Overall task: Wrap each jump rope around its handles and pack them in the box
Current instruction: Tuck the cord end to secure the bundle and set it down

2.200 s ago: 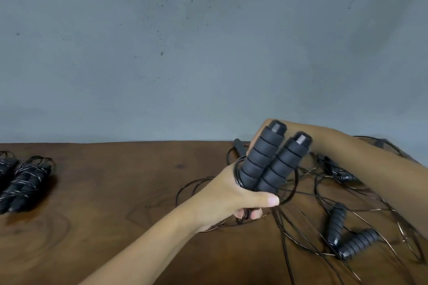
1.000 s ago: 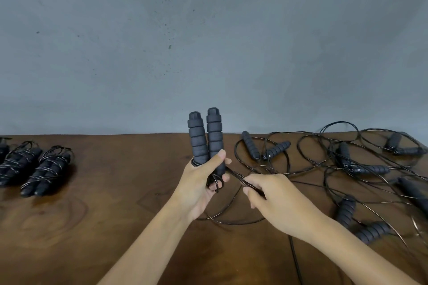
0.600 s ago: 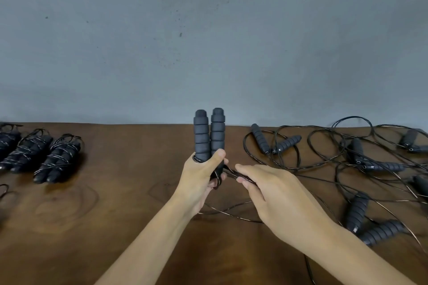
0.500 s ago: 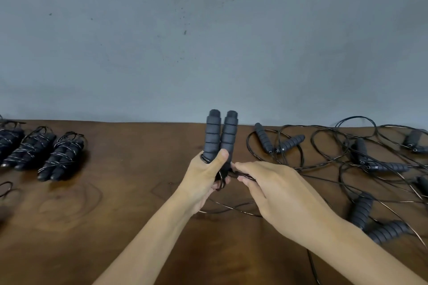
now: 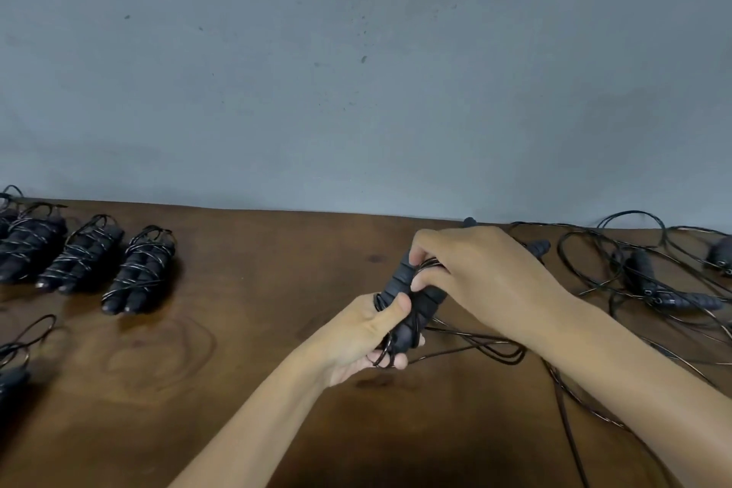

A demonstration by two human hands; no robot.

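Left grip point(image 5: 370, 333) is clamping round the lower end of the paired handles point(image 5: 412, 299), thumb lying across the front, fingers curling underneath. Right grip point(image 5: 471, 273) is coming over the top, fingertips pinching the thin black rope point(image 5: 475, 345) against the upper end of the handles. I'm seeing those handles tilting away from me, held above the middle of the worktop point(image 5: 245, 329); the right hand is covering their top ends, so I'm not making out how many turns are lying there. Dark ribbed foam, glossy wire rope, a few loops already crossing the foam, the slack trailing down to the worktop and off toward the bottom edge.

Over on the left I'm counting three wrapped bundles point(image 5: 138, 271) lying side by side, with a fourth being cut off by the frame edge. Another loose rope point(image 5: 20, 345) is sitting at the near left, partly out of frame. On the right a tangle of unwrapped ropes point(image 5: 653, 281) is sprawling, handles and loops overlapping so I'm not telling them apart. Behind everything a grey wall point(image 5: 356, 71) is rising.
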